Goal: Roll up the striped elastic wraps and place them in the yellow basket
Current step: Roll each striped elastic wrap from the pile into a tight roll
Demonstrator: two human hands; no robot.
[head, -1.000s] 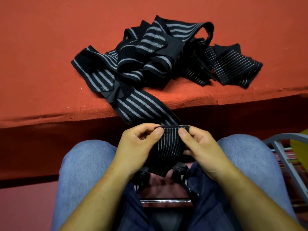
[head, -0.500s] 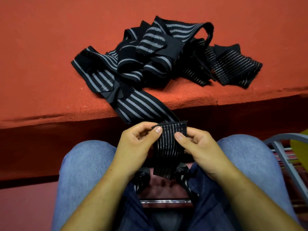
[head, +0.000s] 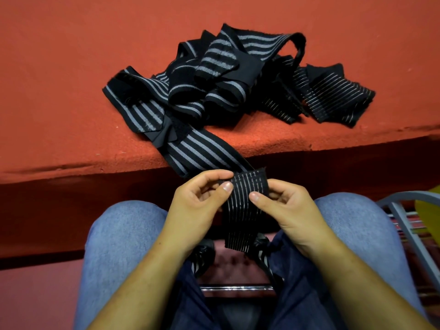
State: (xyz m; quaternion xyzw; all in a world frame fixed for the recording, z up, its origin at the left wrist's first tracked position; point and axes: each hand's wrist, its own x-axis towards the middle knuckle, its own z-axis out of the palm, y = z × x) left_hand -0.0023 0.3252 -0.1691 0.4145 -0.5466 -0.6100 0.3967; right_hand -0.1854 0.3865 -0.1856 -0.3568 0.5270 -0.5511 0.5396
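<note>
A black elastic wrap with grey stripes [head: 246, 210] hangs over my lap, its free end dangling between my knees. My left hand [head: 197, 208] pinches its left edge near the top, thumb on the front. My right hand [head: 283, 208] pinches the right edge at about the same height. From my hands the wrap runs up over the ledge into a tangled pile of striped wraps [head: 221, 82] on the red surface. A sliver of the yellow basket [head: 428, 210] shows at the right edge.
The red carpeted ledge [head: 71, 103] carries the pile, and its front edge drops just beyond my hands. A grey metal frame [head: 404, 222] stands by my right knee. More striped wrap lies on the seat between my thighs [head: 202, 258].
The wrap's top edge has risen a little above my fingers. My right thumb slid down and inward across the front of the strip, while my left hand kept its pinch.
</note>
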